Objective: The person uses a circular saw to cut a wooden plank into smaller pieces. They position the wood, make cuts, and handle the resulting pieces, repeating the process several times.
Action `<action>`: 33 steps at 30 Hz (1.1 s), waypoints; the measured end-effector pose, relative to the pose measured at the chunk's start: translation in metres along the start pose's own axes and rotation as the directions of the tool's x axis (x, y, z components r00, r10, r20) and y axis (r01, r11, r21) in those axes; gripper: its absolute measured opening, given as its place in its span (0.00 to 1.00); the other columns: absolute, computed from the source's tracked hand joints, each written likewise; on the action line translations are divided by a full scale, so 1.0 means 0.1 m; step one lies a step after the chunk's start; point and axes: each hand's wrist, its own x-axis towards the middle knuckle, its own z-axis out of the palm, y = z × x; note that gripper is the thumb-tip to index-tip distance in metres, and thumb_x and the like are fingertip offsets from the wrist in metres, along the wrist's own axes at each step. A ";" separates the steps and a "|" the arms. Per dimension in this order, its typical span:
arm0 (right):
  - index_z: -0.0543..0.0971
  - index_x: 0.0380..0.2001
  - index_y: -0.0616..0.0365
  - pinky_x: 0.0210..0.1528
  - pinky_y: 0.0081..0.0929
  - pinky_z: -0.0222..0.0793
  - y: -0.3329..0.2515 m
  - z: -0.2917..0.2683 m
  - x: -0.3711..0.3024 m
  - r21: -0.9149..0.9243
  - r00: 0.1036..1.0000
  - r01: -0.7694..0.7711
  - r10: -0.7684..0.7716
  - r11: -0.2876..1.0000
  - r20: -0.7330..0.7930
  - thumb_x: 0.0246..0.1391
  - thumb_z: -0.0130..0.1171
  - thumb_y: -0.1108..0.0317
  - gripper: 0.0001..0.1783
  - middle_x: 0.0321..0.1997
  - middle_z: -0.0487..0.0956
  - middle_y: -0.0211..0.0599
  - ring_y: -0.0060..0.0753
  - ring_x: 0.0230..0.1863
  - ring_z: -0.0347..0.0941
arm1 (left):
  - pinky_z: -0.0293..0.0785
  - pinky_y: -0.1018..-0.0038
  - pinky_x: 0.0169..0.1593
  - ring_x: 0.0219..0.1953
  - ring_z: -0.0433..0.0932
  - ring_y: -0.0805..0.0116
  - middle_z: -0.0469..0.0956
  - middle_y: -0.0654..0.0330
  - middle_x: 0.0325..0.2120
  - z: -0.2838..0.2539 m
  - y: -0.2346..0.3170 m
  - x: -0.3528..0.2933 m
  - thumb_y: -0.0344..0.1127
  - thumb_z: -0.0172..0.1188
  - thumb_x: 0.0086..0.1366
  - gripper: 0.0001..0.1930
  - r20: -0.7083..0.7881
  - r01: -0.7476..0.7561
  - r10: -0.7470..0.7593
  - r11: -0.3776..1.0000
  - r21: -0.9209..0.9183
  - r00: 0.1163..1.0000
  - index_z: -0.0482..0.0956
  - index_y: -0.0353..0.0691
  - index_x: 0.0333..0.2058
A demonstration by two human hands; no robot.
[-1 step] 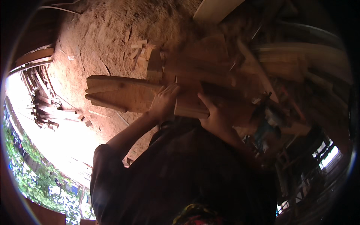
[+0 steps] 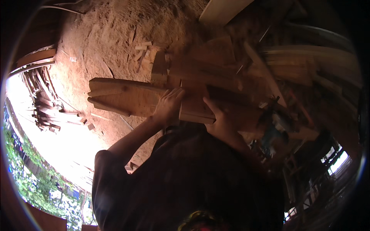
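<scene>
Short wooden block [image 2: 194, 112], the landmark: in front of the person's torso, its place matching the earlier frame. Left hand [image 2: 169, 104]: at the block's left edge, fingers close together over the wood; whether it grips, cannot tell. Right hand [image 2: 220, 121]: touching the block's right side, thumb extended; remaining fingers in shadow, clamping cannot be told. Both hands: no clear shift from earlier. Long board [image 2: 135, 98]: left of the block, reaching under the left hand. Wood offcut [image 2: 158, 68]: beyond the block, leftward. Teal tool [image 2: 271, 134]: right of the block, dim.
</scene>
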 end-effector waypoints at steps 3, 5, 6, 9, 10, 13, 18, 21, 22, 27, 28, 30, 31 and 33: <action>0.76 0.63 0.59 0.49 0.48 0.81 0.04 0.06 0.05 -0.003 0.999 0.043 -0.043 0.999 -0.024 0.48 0.70 0.73 0.35 0.46 0.85 0.59 0.62 0.47 0.83 | 0.71 0.51 0.60 0.57 0.74 0.36 0.77 0.41 0.51 0.00 0.00 0.10 0.22 0.60 0.54 0.23 -0.189 -0.050 0.041 0.998 -0.045 0.981 0.71 0.32 0.50; 0.77 0.63 0.59 0.49 0.48 0.81 0.09 0.13 0.16 -0.015 1.000 -0.006 0.006 1.000 0.000 0.49 0.70 0.73 0.35 0.45 0.85 0.60 0.62 0.47 0.83 | 0.70 0.51 0.61 0.58 0.74 0.37 0.77 0.41 0.52 0.13 -0.16 0.09 0.26 0.65 0.53 0.26 -0.193 -0.004 -0.010 0.997 -0.072 0.981 0.71 0.32 0.53; 0.77 0.63 0.60 0.49 0.48 0.81 0.11 0.19 0.23 -0.025 0.997 -0.071 0.072 0.997 0.033 0.49 0.70 0.73 0.34 0.44 0.85 0.61 0.61 0.48 0.83 | 0.70 0.51 0.62 0.58 0.74 0.37 0.77 0.41 0.52 0.18 -0.22 0.11 0.28 0.68 0.53 0.29 -0.200 0.018 -0.035 0.996 -0.087 0.979 0.71 0.32 0.54; 0.77 0.62 0.60 0.50 0.48 0.82 0.31 0.34 0.32 0.006 0.996 -0.084 0.084 0.996 0.034 0.49 0.70 0.73 0.34 0.44 0.85 0.63 0.61 0.49 0.83 | 0.69 0.51 0.64 0.61 0.73 0.37 0.76 0.41 0.55 0.30 -0.42 0.22 0.32 0.75 0.48 0.39 -0.141 0.022 -0.033 0.997 -0.077 0.989 0.70 0.33 0.59; 0.77 0.62 0.60 0.50 0.48 0.82 0.38 0.38 0.33 0.026 0.998 -0.060 0.059 0.998 0.020 0.49 0.70 0.72 0.34 0.44 0.84 0.64 0.61 0.50 0.83 | 0.69 0.51 0.65 0.62 0.72 0.37 0.76 0.41 0.56 0.34 -0.46 0.22 0.32 0.76 0.47 0.41 -0.149 0.030 -0.038 0.998 -0.057 0.988 0.69 0.34 0.61; 0.77 0.62 0.61 0.53 0.46 0.81 0.47 0.47 0.35 0.022 0.999 -0.036 0.037 0.999 -0.016 0.49 0.71 0.71 0.34 0.47 0.84 0.65 0.62 0.53 0.81 | 0.67 0.51 0.68 0.65 0.70 0.39 0.75 0.42 0.59 0.49 -0.63 0.13 0.31 0.77 0.46 0.46 -0.169 0.028 -0.030 1.000 -0.014 0.985 0.66 0.35 0.66; 0.75 0.65 0.57 0.57 0.44 0.78 0.53 0.43 0.40 -0.034 1.000 0.024 -0.024 0.999 -0.007 0.53 0.72 0.68 0.35 0.52 0.83 0.63 0.59 0.57 0.81 | 0.65 0.50 0.70 0.69 0.68 0.42 0.72 0.43 0.64 0.62 -0.85 0.12 0.31 0.76 0.49 0.50 -0.166 0.077 -0.082 0.996 -0.037 0.983 0.61 0.37 0.70; 0.73 0.67 0.55 0.60 0.40 0.76 0.74 0.34 0.05 0.168 0.983 0.108 -0.079 0.980 -0.168 0.57 0.71 0.64 0.35 0.56 0.82 0.59 0.52 0.60 0.80 | 0.64 0.51 0.71 0.70 0.67 0.43 0.70 0.44 0.66 0.61 -0.60 0.15 0.31 0.74 0.54 0.46 -0.224 0.242 -0.235 0.970 0.001 0.946 0.62 0.39 0.70; 0.73 0.68 0.55 0.60 0.38 0.75 0.93 0.24 -0.08 0.259 0.961 0.167 -0.098 0.951 -0.259 0.58 0.71 0.63 0.35 0.57 0.82 0.57 0.49 0.61 0.79 | 0.65 0.51 0.71 0.69 0.68 0.43 0.70 0.44 0.66 0.55 -0.48 0.13 0.31 0.73 0.55 0.44 -0.267 0.249 -0.255 0.967 -0.057 0.929 0.63 0.39 0.70; 0.77 0.61 0.58 0.67 0.44 0.68 2.07 -0.86 -1.31 -0.089 0.924 -0.246 0.206 0.965 -0.323 0.59 0.70 0.63 0.28 0.59 0.80 0.52 0.52 0.64 0.74 | 0.78 0.57 0.60 0.64 0.76 0.53 0.75 0.52 0.63 0.65 -0.23 -0.30 0.31 0.70 0.64 0.34 -0.580 0.270 -0.350 0.937 -0.224 0.736 0.68 0.47 0.68; 0.78 0.60 0.58 0.67 0.45 0.68 2.46 -1.09 -1.59 -0.242 0.926 -0.242 0.148 0.940 -0.348 0.60 0.70 0.62 0.27 0.58 0.80 0.52 0.54 0.64 0.74 | 0.79 0.59 0.58 0.63 0.77 0.54 0.75 0.51 0.63 0.72 -0.18 -0.38 0.31 0.69 0.65 0.33 -0.608 0.290 -0.400 0.916 -0.276 0.685 0.68 0.45 0.67; 0.79 0.57 0.58 0.67 0.47 0.67 2.66 -1.47 -2.09 -0.445 0.917 -0.298 0.125 0.844 -0.378 0.60 0.69 0.61 0.25 0.57 0.80 0.52 0.55 0.66 0.72 | 0.81 0.62 0.55 0.60 0.79 0.56 0.75 0.49 0.61 0.85 -0.04 -0.55 0.30 0.67 0.67 0.31 -0.648 0.325 -0.492 0.871 -0.369 0.581 0.67 0.40 0.67; 0.79 0.57 0.58 0.68 0.48 0.67 2.74 -1.54 -2.36 -0.510 0.905 -0.311 0.085 0.802 -0.418 0.60 0.70 0.60 0.26 0.58 0.80 0.53 0.55 0.66 0.72 | 0.82 0.63 0.54 0.59 0.79 0.58 0.76 0.50 0.60 1.04 -0.10 -0.65 0.29 0.67 0.67 0.31 -0.669 0.248 -0.512 0.856 -0.455 0.539 0.67 0.41 0.67; 0.78 0.58 0.59 0.69 0.46 0.66 2.90 -1.62 -2.64 -0.534 0.900 -0.317 0.070 0.784 -0.431 0.58 0.72 0.60 0.28 0.62 0.78 0.52 0.54 0.68 0.70 | 0.82 0.67 0.52 0.57 0.79 0.62 0.77 0.52 0.58 1.54 -0.38 -0.83 0.28 0.68 0.67 0.31 -0.701 0.068 -0.548 0.807 -0.587 0.456 0.67 0.41 0.66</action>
